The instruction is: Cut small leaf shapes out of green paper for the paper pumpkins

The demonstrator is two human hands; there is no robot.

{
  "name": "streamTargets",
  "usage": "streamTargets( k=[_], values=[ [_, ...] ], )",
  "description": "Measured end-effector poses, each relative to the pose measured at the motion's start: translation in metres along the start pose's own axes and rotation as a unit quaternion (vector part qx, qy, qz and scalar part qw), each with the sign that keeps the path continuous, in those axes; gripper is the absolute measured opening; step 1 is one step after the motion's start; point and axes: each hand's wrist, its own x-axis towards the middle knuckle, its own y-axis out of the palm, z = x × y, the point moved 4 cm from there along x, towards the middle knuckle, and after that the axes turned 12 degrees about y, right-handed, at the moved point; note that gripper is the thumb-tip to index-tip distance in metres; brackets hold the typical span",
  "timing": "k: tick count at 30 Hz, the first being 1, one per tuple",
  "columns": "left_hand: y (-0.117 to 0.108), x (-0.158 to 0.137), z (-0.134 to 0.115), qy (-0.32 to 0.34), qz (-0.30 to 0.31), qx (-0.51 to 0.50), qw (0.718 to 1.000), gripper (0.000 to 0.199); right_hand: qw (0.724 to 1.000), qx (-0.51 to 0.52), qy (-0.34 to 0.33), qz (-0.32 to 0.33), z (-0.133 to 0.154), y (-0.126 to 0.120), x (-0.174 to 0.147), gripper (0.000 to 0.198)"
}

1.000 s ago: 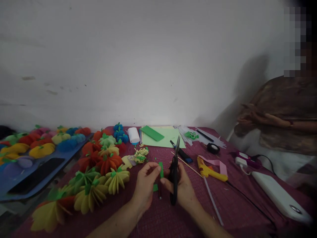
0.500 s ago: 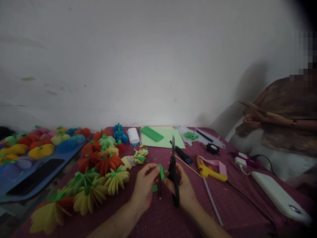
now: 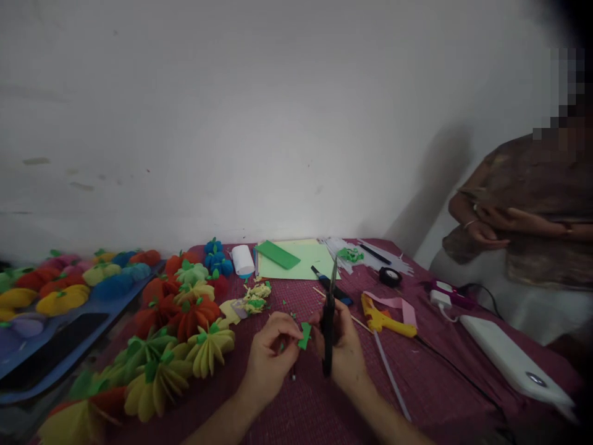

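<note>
Head view, single frame. Left hand [image 3: 271, 358] sits low centre over the maroon table cloth [image 3: 440, 383], thumb and fingertips pressed together on a small green paper scrap [image 3: 304, 335]; the scrap stands between the two hands, just above the cloth and tilted. Right hand [image 3: 345, 349] is closed round the handles of the black scissors [image 3: 329, 321]; blades point up and away from the person, nearly upright, and appear closed or nearly so; the exact gap is too small to tell. The scissors stand just right of the scrap, nearly touching it. A thin dark stick [image 3: 293, 373] shows below the left fingers; whether it is gripped I cannot tell.

Left of the hands: a cluster of folded paper pumpkins [image 3: 185, 334] in red, yellow and green, lying on the cloth. Further left, a blue tray [image 3: 88, 337] holds more of them.

Behind the hands: light green sheet [image 3: 301, 259] with a darker green strip [image 3: 278, 254] on top; a white roll [image 3: 243, 259] stands beside it; a heap of yellow-green trimmings [image 3: 254, 298] is nearer.

Right of the hands: yellow glue gun [image 3: 382, 317] with a pink ribbon [image 3: 393, 304] beside it; black tape roll [image 3: 390, 276]; white device [image 3: 514, 364] near the table's right edge.

Far right: another person in a brown patterned garment [image 3: 537, 210], hands together in front of the chest, well apart from the work
</note>
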Motion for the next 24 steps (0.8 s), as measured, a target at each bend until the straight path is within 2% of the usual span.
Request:
streamTargets(
  k=[3,7,17,21,24],
  values=[
    [0.002,-0.002,-0.008,0.072,0.044,0.05,0.995,0.024,1.0,0.021,-0.01,0.001,0.002,-0.002,-0.001,0.046],
    [0.004,-0.004,-0.016,0.127,0.074,0.091,0.985,0.028,0.999,0.033,-0.022,0.01,0.006,-0.003,-0.003,0.045],
    [0.006,-0.002,-0.026,0.152,0.08,0.105,0.979,0.027,0.999,0.014,-0.008,0.033,0.002,-0.003,-0.002,0.048],
    [0.004,-0.002,-0.02,0.109,0.054,0.057,0.991,0.024,0.998,0.004,0.009,0.059,0.0,0.003,-0.003,0.048],
    [-0.004,-0.005,0.001,-0.041,-0.042,0.0,0.998,0.011,0.99,-0.022,0.063,0.121,0.002,0.005,-0.011,0.047]
  ],
)
